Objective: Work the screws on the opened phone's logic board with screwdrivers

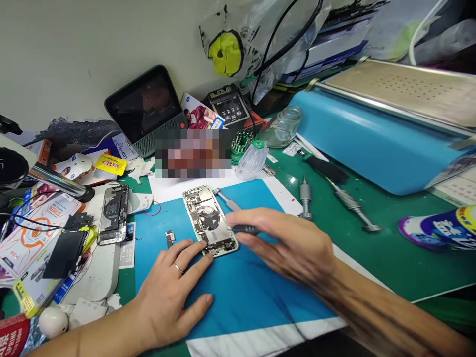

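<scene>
An opened phone (208, 220) with bare circuit parts lies on a blue mat (238, 292). My left hand (173, 287) rests flat on the mat, fingers spread, fingertips against the phone's lower left corner; a ring is on one finger. My right hand (288, 243), blurred by motion, hovers just right of the phone, its fingers closed on a dark slim tool (243, 229) whose tip is by the phone's right edge. A small loose part (170, 237) lies left of the phone. A metal tool (226, 199) lies behind the phone.
A second opened phone (113, 214) lies at the left among boxes and packets. Two screwdrivers (305, 198) (351, 206) lie on the green mat. A blue machine (375, 129) fills the right. A glass jar (284, 126), a bit holder (241, 144) and a dark screen (143, 106) stand at the back.
</scene>
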Demonstrator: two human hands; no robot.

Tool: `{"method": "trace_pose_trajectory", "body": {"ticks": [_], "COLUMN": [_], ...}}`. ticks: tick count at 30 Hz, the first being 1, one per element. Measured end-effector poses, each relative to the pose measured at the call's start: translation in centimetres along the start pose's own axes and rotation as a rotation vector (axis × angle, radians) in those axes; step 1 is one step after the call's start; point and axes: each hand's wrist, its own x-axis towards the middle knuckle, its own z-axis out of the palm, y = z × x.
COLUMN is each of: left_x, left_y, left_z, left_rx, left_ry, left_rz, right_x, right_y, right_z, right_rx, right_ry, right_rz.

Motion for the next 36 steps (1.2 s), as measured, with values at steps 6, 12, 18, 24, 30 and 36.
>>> {"method": "trace_pose_trajectory", "body": {"ticks": [6,12,18,24,30,36], "left_x": [-0.3,-0.3,0.0,0.0,0.0,0.2], "left_y": [0.4,0.8,0.7,0.7,0.8,0.8], "left_z": [0.2,0.3,0.3,0.3,0.3,0.3], "left_rx": [0.033,0.113,0.088,0.070,0.061,0.078], "left_ry": [0.094,0.138,0.088,0.078,0.078,0.070], "left_rz": [0.032,0.034,0.018,0.008,0.002,0.002], "right_x": [-0.8,-1.4,-1.2,-0.8,-0.7,-1.0], "right_y": [1.7,1.9,2.1,2.2,1.8,1.6], "right_z": [1.0,1.5,1.5,1.5,1.6,1.6], "right_rx": [0.146,0.112,0.105,0.068,0.122,0.091], "right_ry": [0.109,0.083,0.059,0.057,0.010,-0.048], "right_rz": [-0.007,0.034,0.028,0.019,0.023,0.050]}}
